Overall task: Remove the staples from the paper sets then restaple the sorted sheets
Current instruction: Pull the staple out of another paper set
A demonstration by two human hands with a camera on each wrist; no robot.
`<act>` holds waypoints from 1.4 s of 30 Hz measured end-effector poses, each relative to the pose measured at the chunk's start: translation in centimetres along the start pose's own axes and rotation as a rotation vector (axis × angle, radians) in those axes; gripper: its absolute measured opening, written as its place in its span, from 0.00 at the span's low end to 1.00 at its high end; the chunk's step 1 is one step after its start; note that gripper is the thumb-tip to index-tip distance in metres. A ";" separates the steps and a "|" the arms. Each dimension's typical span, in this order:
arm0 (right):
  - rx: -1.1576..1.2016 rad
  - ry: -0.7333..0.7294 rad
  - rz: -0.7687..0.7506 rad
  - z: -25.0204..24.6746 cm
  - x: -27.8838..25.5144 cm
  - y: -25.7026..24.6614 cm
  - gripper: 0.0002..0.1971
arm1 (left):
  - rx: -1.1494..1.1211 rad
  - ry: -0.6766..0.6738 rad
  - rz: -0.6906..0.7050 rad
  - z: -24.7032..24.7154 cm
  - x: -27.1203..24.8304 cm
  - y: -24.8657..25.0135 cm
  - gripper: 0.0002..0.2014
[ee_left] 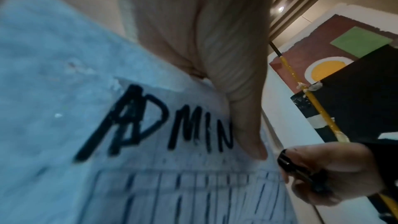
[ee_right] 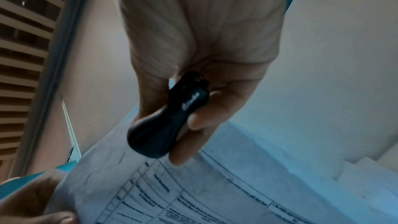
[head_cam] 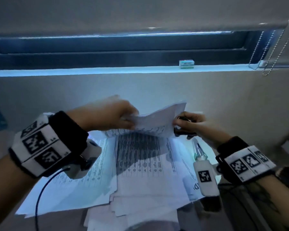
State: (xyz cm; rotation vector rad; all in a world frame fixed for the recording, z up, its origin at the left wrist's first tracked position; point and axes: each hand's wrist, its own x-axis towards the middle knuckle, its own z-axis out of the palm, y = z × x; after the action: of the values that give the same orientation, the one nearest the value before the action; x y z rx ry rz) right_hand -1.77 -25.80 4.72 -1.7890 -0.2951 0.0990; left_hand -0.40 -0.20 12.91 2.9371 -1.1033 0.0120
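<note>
My left hand (head_cam: 129, 121) pinches the left edge of a paper set (head_cam: 157, 120) and holds it lifted and bent above the pile. In the left wrist view its thumb (ee_left: 243, 125) lies on the top sheet (ee_left: 64, 91), beside the handwritten word "ADMIN". My right hand (head_cam: 179, 125) grips a black staple remover (ee_right: 170, 120) at the set's right edge, with the fingers curled round the tool. No staple is visible. A white stapler-like tool (head_cam: 205, 175) with a clear nose and a marker tag lies right of the pile.
Several printed sheets lie spread in a loose pile (head_cam: 140, 172) on the table below my hands. A small staple box (head_cam: 186, 64) stands on the window sill. A bead chain (head_cam: 274, 52) hangs at the right. A dark cable (head_cam: 40, 194) trails from my left wrist.
</note>
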 end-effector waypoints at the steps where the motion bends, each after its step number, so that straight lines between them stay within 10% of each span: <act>1: -0.006 -0.019 0.009 0.2 0.0 0.2 0.08 | 0.004 -0.077 -0.032 0.2 -0.1 0.6 0.06; 7: 0.072 -0.175 -0.028 1.1 -0.9 0.5 0.11 | -0.082 -0.426 -0.084 3.3 0.6 4.3 0.16; 12: -0.170 -0.150 -0.125 2.8 -2.1 2.8 0.07 | -0.743 -0.729 -0.249 6.3 -0.5 2.9 0.09; 25: -0.342 0.392 -0.110 5.2 -2.6 5.3 0.08 | -1.409 -0.063 -0.445 12.5 -0.5 2.8 0.09; 34: -0.117 0.030 0.245 8.4 -5.4 4.2 0.25 | -1.561 0.088 -0.484 14.1 -0.9 4.6 0.12; 42: -0.481 0.222 0.052 9.9 -6.1 2.7 0.18 | -1.528 0.218 -0.438 14.9 -1.9 5.8 0.10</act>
State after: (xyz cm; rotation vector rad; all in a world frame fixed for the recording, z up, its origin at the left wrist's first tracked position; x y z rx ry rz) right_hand -9.45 -18.54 -0.76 -2.2625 -0.1162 -0.1469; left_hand -5.54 -3.39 -1.97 1.6135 -0.1421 -0.3301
